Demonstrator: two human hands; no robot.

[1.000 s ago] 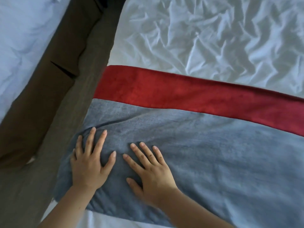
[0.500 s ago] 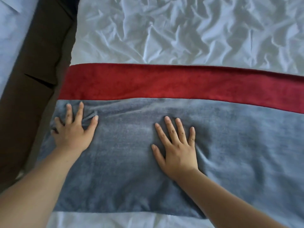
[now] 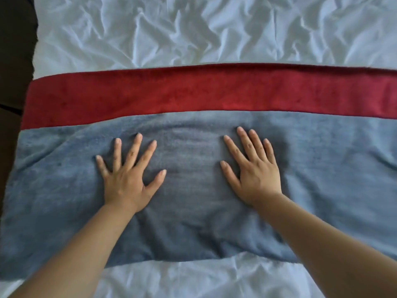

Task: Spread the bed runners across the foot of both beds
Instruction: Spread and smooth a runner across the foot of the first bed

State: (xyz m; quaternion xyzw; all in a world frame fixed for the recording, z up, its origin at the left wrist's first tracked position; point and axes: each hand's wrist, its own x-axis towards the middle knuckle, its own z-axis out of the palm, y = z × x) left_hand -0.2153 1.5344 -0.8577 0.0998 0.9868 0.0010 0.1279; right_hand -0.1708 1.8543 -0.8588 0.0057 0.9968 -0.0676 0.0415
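A bed runner lies flat across the white bed. Its far band is red (image 3: 204,91) and its wide near part is grey-blue (image 3: 322,179). My left hand (image 3: 129,175) presses flat on the grey-blue part, left of centre, fingers spread and straight. My right hand (image 3: 253,168) presses flat on the same part a little to the right, fingers straight and pointing away from me. Both palms are down and neither hand grips the cloth. The runner's left end hangs at the bed's left edge; its right end runs out of view.
Creased white sheet (image 3: 214,29) covers the bed beyond the runner, and a strip of sheet (image 3: 193,280) shows in front of it. A dark brown gap (image 3: 12,50) runs along the bed's left side.
My view has shifted right along the bed, so the neighbouring bed has left the frame. My left hand slid from the runner's left end toward the middle; my right hand stays flat on the cloth.
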